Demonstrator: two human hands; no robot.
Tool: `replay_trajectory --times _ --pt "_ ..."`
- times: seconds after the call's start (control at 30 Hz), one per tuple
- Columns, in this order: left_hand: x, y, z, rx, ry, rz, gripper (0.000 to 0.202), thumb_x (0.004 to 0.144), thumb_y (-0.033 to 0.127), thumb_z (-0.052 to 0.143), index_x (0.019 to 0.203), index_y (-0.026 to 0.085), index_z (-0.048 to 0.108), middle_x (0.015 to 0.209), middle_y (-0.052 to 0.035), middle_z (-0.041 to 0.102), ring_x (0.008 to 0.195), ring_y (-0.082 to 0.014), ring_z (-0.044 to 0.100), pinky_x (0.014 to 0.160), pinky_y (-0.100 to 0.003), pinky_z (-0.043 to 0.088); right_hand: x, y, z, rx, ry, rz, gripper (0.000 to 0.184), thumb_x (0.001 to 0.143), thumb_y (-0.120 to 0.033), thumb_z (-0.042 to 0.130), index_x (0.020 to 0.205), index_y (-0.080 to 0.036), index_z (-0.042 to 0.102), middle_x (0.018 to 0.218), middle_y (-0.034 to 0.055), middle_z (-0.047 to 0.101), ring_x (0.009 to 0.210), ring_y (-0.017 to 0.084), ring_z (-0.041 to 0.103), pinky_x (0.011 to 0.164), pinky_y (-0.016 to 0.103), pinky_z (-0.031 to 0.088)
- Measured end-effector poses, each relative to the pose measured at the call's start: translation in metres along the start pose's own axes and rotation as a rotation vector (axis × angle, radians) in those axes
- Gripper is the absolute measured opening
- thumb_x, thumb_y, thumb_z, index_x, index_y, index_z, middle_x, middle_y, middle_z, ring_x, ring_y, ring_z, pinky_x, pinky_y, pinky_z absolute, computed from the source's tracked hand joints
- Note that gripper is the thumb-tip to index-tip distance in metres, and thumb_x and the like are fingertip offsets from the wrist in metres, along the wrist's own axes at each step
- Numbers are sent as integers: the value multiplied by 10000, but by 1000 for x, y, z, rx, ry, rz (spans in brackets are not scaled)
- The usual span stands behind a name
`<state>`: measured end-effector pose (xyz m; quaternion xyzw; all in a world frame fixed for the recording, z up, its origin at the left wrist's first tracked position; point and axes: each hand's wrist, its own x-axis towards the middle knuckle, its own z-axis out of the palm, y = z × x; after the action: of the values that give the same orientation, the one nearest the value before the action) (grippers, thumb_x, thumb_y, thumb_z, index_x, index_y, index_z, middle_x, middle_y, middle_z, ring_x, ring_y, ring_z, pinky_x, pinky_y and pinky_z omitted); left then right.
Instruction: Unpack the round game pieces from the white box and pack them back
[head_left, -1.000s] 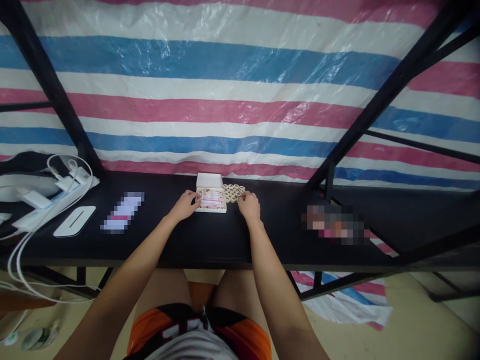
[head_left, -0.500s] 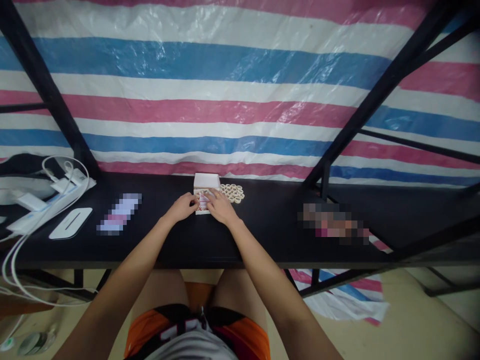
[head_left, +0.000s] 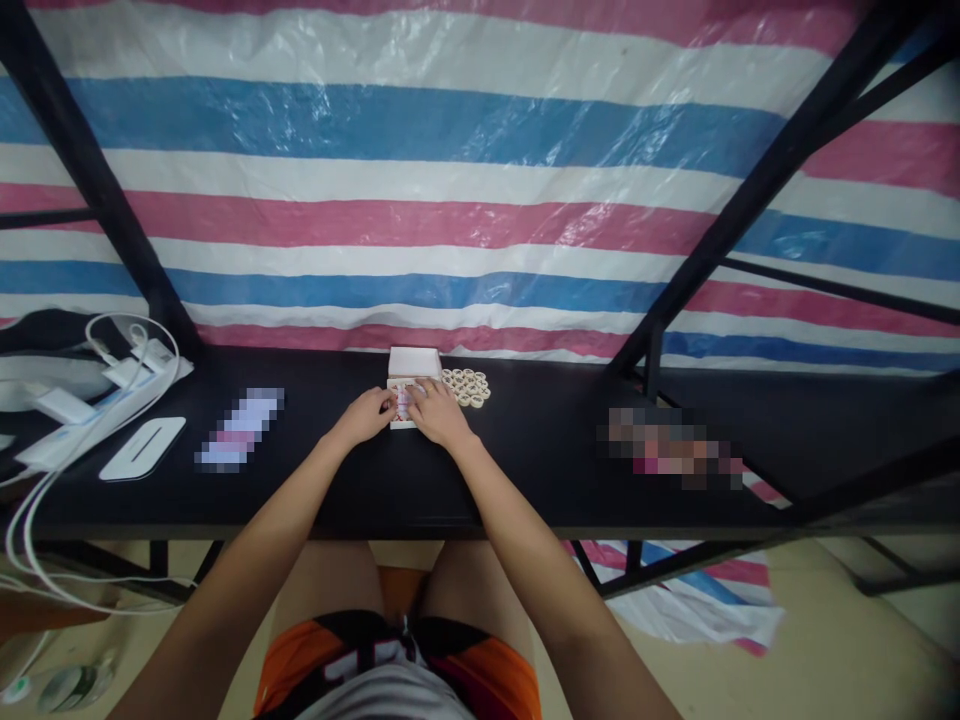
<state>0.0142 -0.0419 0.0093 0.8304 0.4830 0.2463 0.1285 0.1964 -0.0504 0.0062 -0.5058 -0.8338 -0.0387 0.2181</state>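
Note:
A small white box (head_left: pixel 403 424) lies on the black tabletop with its lid (head_left: pixel 414 362) folded back. Inside it I see a reddish-and-white printed surface, partly hidden by my hands; whether it is a sheet or packed pieces I cannot make out. My left hand (head_left: pixel 366 415) curls its fingers and thumb round the left edge of the box. Over the right half of the box lies my right hand (head_left: pixel 441 411), fingers apart, fingertips touching what is inside. Several round, pale xiangqi pieces (head_left: pixel 469 386) are bunched just beyond the right hand.
At the left are a blurred-out phone-like item (head_left: pixel 240 430), a white flat plate with a slot (head_left: pixel 142 448) and a power strip (head_left: pixel 105 410) with white cables. Another blurred item (head_left: pixel 671 447) lies right. Black frame posts (head_left: pixel 712 245) flank the table before a striped sheet (head_left: pixel 420 225).
My right hand's fingers have shifted slightly over the box. My left hand keeps its place at the left edge, and the pieces stay put.

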Motion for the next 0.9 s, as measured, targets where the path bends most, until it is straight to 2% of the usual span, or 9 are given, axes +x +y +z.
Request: replay_trajectory --times 0.1,0.23,0.33,0.4,0.47,0.57,0.63,0.7,0.9 --pt "0 -1 0 10 -4 -4 203 832 293 473 889 186 636 818 -42 565 764 -187 567 737 -299 439 1 -1 1 16 20 -10 333 919 -266 418 1179 -131 577 1256 147 571 1237 273 411 1049 435 272" --pt "0 0 0 24 -6 -22 212 836 310 486 913 186 640 840 -46 576 792 -193 571 722 -290 436 2 -2 2 85 27 1 206 897 -277 484 987 -152 621 980 110 666 1012 239 538 952 382 354" --pt "-1 2 -1 32 -8 -38 212 837 308 486 923 187 638 853 -48 586 803 -193 572 716 -284 431 2 5 2 196 74 26 152 877 -271 519 918 -168 623 934 82 663 922 210 558 892 339 383" --pt "-1 3 -3 47 -8 -62 204 832 297 489 923 189 637 856 -48 591 805 -193 570 714 -282 426 -1 16 -1 283 168 81 169 883 -289 510 929 -167 618 943 77 657 898 193 562 866 312 394" --pt "-2 4 -4 66 -7 -88 200 833 293 486 915 194 639 850 -48 595 805 -194 567 714 -281 422 -6 33 -5 350 286 198 208 892 -318 489 957 -161 609 940 74 649 857 177 565 830 287 408" --pt "-3 5 -6 86 -5 -107 208 846 302 476 919 202 643 849 -50 604 814 -198 565 715 -280 419 -17 62 -15 293 381 529 209 861 -295 504 968 -150 610 968 100 640 840 188 571 788 291 420" --pt "-4 6 -6 95 -3 -109 212 851 306 473 923 205 644 857 -51 612 825 -200 565 719 -280 417 -25 78 -20 214 347 721 207 829 -255 520 973 -144 619 964 109 636 871 208 578 783 296 420" --pt "-4 7 -6 98 -2 -110 214 856 311 467 914 208 644 855 -50 623 826 -201 566 717 -278 414 -31 88 -22 166 310 836 221 814 -237 528 983 -135 627 976 122 631 885 215 590 783 295 423" --pt "-4 8 -8 67 -16 -106 217 858 317 461 899 211 646 830 -40 646 814 -196 572 713 -271 417 -36 88 -23 118 156 960 268 822 -336 557 988 -145 647 997 148 628 914 247 609 785 329 447"
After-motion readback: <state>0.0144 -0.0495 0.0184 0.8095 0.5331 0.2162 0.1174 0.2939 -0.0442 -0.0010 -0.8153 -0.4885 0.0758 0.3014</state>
